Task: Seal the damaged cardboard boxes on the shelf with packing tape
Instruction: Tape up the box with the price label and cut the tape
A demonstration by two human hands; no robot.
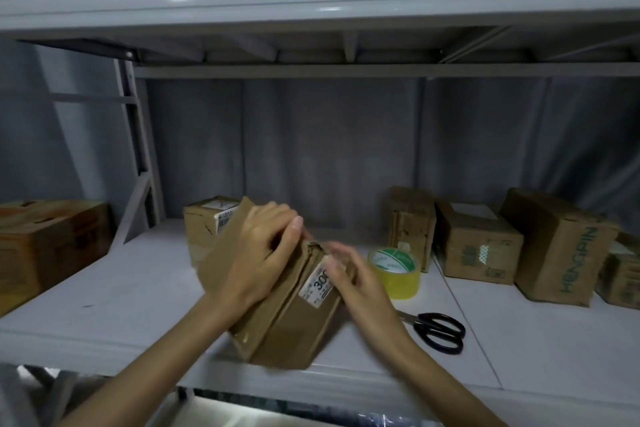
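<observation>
both hands on a tilted cardboard box point(287, 315) near the shelf point(138, 305) front edge, left hand point(266, 246) gripping its top flap; right hand point(349, 274) blurry, can't tell its grip; tape roll point(394, 270) and scissors point(440, 331) just right of it

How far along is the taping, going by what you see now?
Nothing plainly done: no finished box shows. In hand: both hands, left hand and right hand, press on the tilted box at the shelf front. Left: tape roll and scissors lie unheld beside it; boxes at right wait.
</observation>
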